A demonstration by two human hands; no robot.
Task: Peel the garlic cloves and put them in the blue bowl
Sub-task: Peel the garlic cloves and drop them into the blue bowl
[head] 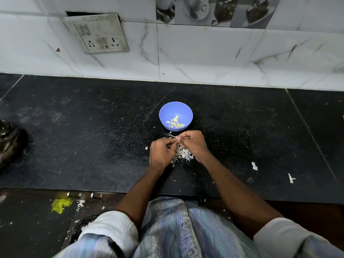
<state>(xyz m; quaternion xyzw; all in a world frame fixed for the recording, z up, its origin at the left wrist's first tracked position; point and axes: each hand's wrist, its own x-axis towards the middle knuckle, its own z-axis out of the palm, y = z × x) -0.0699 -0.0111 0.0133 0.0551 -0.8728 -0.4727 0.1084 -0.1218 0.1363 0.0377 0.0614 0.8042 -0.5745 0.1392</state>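
Black speckled stone surface [74,127] under white marble-tile wall, switch plate [96,33] upper left. Blue bowl [167,110] mid-surface, several peeled cloves [175,123] inside. Just before bowl, left hand [162,152] and right hand [192,143] meet above papery skin pile [183,153], fingers curled, both grips pinching small garlic clove [177,140], mostly hidden. Judgement: clove light, firm, slick once bare; skin brittle, thin. Best hold by ends, tear from tip.

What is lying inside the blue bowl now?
Several peeled, pale yellow garlic cloves lie at the bottom of the blue bowl. Its near wall hides part of the bottom, so an exact count is not possible.
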